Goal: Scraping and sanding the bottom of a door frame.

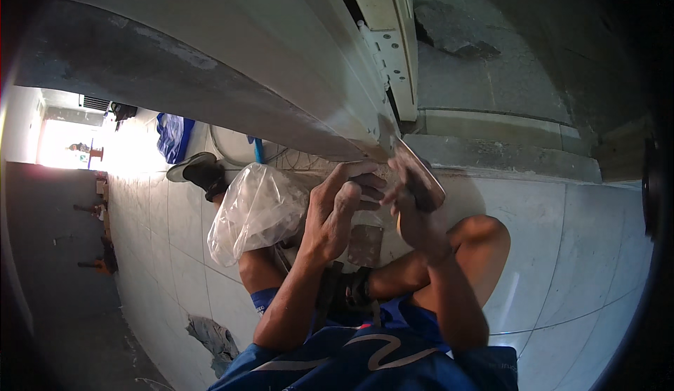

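I am squatting on a tiled floor at the foot of a grey wall [232,61]. My right hand [420,222] grips a wide putty knife [421,173] whose blade tip meets the wall's lower corner. Just to its left, my left hand [335,212] has its fingers curled on a small dark piece [366,180] close to the blade. What that piece is I cannot make out. A flat square plate [365,245] smeared with grey paste lies on the floor below both hands.
A crumpled clear plastic bag [254,212] rests against my left knee. My sandalled foot [200,172] points left. A white door frame with a hinge [393,61] stands above, a concrete step [491,154] to the right, and a grey rag [210,336] lies on the floor tiles [576,250].
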Demonstrator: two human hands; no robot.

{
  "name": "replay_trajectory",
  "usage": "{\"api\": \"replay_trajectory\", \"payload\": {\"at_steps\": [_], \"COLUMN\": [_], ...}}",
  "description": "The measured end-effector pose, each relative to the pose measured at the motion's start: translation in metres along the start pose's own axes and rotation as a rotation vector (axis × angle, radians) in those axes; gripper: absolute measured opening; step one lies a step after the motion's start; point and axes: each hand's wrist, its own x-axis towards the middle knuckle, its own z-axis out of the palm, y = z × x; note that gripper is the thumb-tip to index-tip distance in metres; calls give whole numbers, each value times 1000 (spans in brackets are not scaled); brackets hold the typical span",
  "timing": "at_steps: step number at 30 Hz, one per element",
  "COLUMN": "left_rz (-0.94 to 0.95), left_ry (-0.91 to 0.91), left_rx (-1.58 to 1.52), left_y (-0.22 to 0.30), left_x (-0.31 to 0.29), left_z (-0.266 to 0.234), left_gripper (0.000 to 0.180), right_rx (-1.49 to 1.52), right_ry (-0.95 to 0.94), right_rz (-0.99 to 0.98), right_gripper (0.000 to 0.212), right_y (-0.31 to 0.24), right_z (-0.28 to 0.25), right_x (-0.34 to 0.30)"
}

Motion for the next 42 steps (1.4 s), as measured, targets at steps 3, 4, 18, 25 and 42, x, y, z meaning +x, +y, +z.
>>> {"api": "replay_trajectory", "payload": {"at_steps": [3, 4, 18, 25, 42], "left_rz": [-75, -64, -85, -106, 31], "left_ry": [-1, -19, -127, 71, 180], "left_rx": [184, 242, 70, 409, 448], "left_y": [-11, -14, 2, 3, 15], "left_x": [0, 1, 5, 12, -18], "left_z": [-2, -4, -9, -3, -22], "left_gripper": [49, 49, 64, 30, 26], "right_rx": [-179, -180, -691, -810, -657], "right_ry": [119, 129, 106, 157, 198], "right_rz": [163, 165, -102, -227, -225], "right_gripper": [64, 64, 74, 59, 62], "right_y": [-12, -14, 2, 9, 0], "right_z": [19, 27, 28, 31, 71], "right_x": [-16, -14, 14, 18, -2]}}
